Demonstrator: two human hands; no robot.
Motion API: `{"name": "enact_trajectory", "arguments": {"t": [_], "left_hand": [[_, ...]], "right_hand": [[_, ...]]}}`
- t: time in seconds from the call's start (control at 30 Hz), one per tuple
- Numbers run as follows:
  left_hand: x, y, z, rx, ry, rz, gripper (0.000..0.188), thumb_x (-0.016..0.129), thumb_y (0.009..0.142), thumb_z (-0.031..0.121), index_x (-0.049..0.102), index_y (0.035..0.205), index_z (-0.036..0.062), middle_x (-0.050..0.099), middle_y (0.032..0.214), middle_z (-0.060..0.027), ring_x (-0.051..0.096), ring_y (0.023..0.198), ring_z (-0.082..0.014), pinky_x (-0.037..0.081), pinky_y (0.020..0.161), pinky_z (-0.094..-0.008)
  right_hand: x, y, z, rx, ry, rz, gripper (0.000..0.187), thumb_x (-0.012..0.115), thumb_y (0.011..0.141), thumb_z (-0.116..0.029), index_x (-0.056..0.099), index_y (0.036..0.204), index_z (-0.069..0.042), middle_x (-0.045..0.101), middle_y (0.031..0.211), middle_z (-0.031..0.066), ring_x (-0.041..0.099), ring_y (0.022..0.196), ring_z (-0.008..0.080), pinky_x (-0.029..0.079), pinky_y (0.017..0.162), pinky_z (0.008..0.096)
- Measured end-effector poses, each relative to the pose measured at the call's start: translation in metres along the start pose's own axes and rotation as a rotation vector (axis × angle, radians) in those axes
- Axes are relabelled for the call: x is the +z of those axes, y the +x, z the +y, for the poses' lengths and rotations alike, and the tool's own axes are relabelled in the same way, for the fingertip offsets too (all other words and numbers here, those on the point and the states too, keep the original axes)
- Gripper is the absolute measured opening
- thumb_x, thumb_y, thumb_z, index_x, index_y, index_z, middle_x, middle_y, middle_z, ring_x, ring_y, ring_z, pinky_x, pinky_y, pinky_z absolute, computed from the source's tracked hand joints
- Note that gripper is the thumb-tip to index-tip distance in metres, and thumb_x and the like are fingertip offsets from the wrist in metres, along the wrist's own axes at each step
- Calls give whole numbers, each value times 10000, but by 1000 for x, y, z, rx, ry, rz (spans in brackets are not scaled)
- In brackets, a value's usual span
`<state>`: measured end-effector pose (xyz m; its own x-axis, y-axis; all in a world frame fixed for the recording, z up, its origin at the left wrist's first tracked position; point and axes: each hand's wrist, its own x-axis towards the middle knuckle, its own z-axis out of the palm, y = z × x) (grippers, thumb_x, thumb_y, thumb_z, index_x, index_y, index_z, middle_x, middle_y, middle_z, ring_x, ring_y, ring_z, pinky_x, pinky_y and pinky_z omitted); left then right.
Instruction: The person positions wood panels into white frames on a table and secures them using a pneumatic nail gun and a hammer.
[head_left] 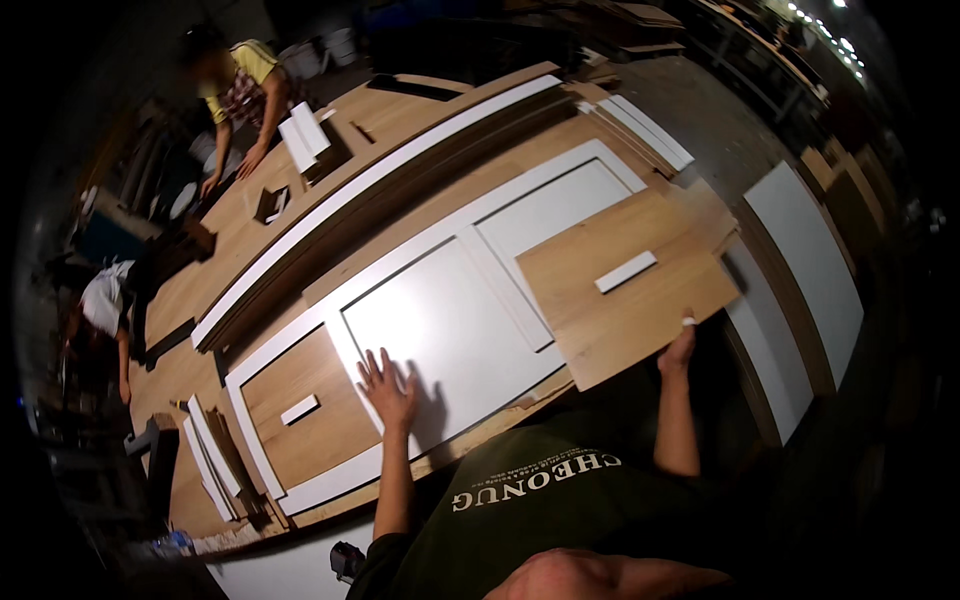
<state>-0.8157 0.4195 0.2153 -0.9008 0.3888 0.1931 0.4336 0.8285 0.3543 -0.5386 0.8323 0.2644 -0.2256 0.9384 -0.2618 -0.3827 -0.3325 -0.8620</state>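
Gripping a wood-coloured board [625,300] by its near edge, thumb on top, the nearer right hand [678,352] has it ahead-left, long axis roughly along the white framed panel [430,310] beneath; the left hand [391,395], fingers spread, holds nothing

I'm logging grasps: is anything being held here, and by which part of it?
The right grip holds the brown panel by its near edge, toward the right corner. The left grip is spread over the white panel, holding nothing.
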Motion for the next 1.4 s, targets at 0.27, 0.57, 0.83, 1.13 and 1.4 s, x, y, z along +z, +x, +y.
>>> {"name": "enact_trajectory", "arguments": {"t": [0.27,0.57,0.83,1.13,1.4], "left_hand": [[98,27,193,460,-103,-268,698,565,850,434,332,1435,133,251,1517,-150,185,1402,-396,189,1077,-631],[51,-30,107,242,-90,-310,651,535,823,441,410,1400,169,246,1530,-132,138,1416,-411,100,1099,-625],[56,-33,94,-49,-194,-68,779,659,793,327,312,1441,71,178,1512,-258,158,1408,-409,125,1101,-597],[91,3,182,47,-92,-204,914,591,801,513,244,1423,-59,137,1464,-369,113,1393,-473,59,1088,-630],[116,44,246,158,-86,-297,992,563,778,642,248,1426,-40,128,1473,-356,95,1393,-479,58,1050,-686]], "right_hand": [[5,12,1,21,-39,-14,572,459,961,-367,383,1376,19,452,1376,123,428,1267,238,323,1070,352],[29,33,88,53,-129,37,479,584,899,-280,487,1278,-5,529,1242,77,481,1157,181,367,1002,326],[50,-1,103,-714,-1112,-361,790,759,662,-231,418,1345,-30,309,1436,184,246,1365,364,210,1111,497],[96,-24,104,-700,-1514,-1041,626,591,824,-466,476,1348,-144,315,1486,109,233,1391,318,169,1106,536],[85,51,72,-657,-1530,-967,624,643,809,-376,451,1363,-162,328,1480,83,210,1408,288,143,1127,531]]}}
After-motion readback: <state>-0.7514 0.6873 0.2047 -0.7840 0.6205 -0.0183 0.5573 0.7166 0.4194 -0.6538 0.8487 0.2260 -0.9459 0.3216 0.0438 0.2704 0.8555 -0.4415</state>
